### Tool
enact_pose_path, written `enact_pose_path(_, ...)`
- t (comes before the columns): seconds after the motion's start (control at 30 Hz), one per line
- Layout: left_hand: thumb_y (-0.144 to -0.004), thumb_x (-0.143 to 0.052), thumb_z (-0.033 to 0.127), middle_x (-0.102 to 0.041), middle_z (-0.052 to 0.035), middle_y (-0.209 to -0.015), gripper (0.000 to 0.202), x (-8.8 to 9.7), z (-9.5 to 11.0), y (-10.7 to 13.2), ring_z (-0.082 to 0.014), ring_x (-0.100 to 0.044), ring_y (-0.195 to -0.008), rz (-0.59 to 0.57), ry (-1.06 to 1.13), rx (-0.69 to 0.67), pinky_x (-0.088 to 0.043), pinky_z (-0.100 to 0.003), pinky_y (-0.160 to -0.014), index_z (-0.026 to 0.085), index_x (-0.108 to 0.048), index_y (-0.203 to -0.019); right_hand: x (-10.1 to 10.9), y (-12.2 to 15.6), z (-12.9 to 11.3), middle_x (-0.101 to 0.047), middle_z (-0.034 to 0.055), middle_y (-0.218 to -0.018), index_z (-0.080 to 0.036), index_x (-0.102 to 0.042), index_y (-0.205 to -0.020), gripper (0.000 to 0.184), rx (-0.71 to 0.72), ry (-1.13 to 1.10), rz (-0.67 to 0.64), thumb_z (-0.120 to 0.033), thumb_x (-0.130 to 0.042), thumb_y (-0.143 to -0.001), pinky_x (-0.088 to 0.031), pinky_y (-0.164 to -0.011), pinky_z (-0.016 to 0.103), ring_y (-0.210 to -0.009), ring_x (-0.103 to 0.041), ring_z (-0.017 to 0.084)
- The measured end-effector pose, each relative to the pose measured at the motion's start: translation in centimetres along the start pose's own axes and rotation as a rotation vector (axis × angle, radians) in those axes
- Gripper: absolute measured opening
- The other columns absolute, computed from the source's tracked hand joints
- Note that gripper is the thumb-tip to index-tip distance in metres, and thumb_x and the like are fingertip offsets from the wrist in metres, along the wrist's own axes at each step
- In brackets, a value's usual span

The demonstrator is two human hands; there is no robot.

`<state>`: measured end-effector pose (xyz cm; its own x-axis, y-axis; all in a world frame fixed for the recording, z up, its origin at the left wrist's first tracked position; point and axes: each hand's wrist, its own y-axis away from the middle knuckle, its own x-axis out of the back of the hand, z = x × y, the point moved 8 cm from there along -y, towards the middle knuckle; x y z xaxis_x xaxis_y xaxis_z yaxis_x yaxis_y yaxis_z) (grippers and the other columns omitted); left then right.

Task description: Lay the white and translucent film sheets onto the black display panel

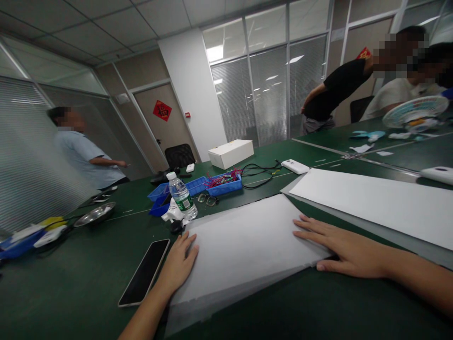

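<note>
A stack of white paper sheets [244, 241] lies flat on the green table [88, 264], with thin translucent sheets jutting out along its near edge. My left hand [179, 262] rests on the stack's left edge, fingers apart. On the opposite edge lies my right hand [334, 243], its fingers spread over the paper and its thumb near the close right corner. Neither hand is closed around anything. Just left of my left hand is a dark-screened smartphone [145, 274].
Beyond the stack stand a water bottle [182, 197], glasses [208, 200], a blue tray [224, 186] of tangled wires and a white box [231, 154]. More white sheets [375, 203] lie at the right. One person is at the left; two others are at the far right.
</note>
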<state>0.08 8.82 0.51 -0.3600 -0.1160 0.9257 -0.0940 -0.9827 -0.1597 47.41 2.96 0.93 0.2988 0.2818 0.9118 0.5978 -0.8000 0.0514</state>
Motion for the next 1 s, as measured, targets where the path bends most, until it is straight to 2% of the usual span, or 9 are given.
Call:
enact_pose_path(0.2,-0.099,-0.041,0.049,-0.043,-0.0194,-0.163,0.066,0.0,0.1,0.0,-0.0359,-0.034,-0.154,-0.008,-0.017,-0.007,-0.024,-0.054,-0.127,0.008,-0.06,-0.147,0.1,-0.1,-0.9,-0.008,0.0017,-0.17,-0.039,-0.021,-0.165,0.086,0.018,0.008,-0.001,-0.066,-0.06,-0.093,-0.011,-0.126,0.067,-0.157,-0.007,0.04)
enact_pose_path(0.33,-0.1,-0.037,0.043,-0.041,-0.0184,-0.164,0.063,-0.1,0.1,0.1,-0.0356,-0.031,-0.155,-0.022,-0.03,-0.004,-0.024,-0.056,-0.127,0.008,-0.058,-0.148,-0.1,-0.2,-0.9,-0.005,0.0004,-0.17,-0.04,-0.018,-0.165,0.084,-0.02,0.014,-0.042,-0.068,-0.056,-0.095,-0.008,-0.125,0.069,-0.157,-0.004,0.04)
enact_pose_path(0.5,-0.101,-0.032,0.034,-0.039,-0.0188,-0.165,0.061,-0.5,-0.2,0.2,-0.0342,-0.028,-0.156,-0.048,-0.054,-0.014,-0.021,-0.054,-0.128,0.006,-0.057,-0.149,0.1,-0.1,-0.9,-0.011,0.0008,-0.17,-0.04,-0.026,-0.163,0.083,-0.014,-0.061,-0.005,-0.067,-0.061,-0.093,-0.006,-0.125,0.069,-0.157,-0.006,0.04)
enact_pose_path(0.6,-0.101,-0.031,0.032,-0.04,-0.0177,-0.165,0.06,-0.6,-0.5,0.2,-0.0331,-0.027,-0.156,-0.038,-0.044,-0.01,-0.021,-0.054,-0.128,0.007,-0.056,-0.15,-0.1,-0.2,-0.8,-0.009,-0.0003,-0.17,-0.041,-0.022,-0.164,0.084,-0.02,-0.047,-0.024,-0.067,-0.06,-0.093,-0.004,-0.125,0.069,-0.157,-0.004,0.039)
enact_pose_path(0.83,-0.102,-0.039,0.049,-0.036,-0.0195,-0.166,0.066,-0.3,0.0,0.2,-0.0361,-0.024,-0.156,-0.037,-0.007,-0.005,-0.02,-0.057,-0.128,0.008,-0.056,-0.15,0.2,-0.2,-1.5,-0.011,0.0026,-0.169,-0.039,-0.025,-0.164,0.082,0.026,-0.039,0.014,-0.064,-0.061,-0.094,-0.006,-0.125,0.068,-0.157,-0.006,0.04)
enact_pose_path(1.0,-0.102,-0.038,0.056,-0.028,-0.0206,-0.168,0.074,-0.6,0.3,0.4,-0.0387,-0.015,-0.158,-0.104,-0.04,-0.008,-0.019,-0.059,-0.127,0.006,-0.048,-0.156,0.2,-0.2,-1.4,-0.011,0.0009,-0.169,-0.041,-0.024,-0.163,0.081,0.026,-0.046,0.006,-0.064,-0.06,-0.095,-0.005,-0.126,0.067,-0.156,-0.007,0.038)
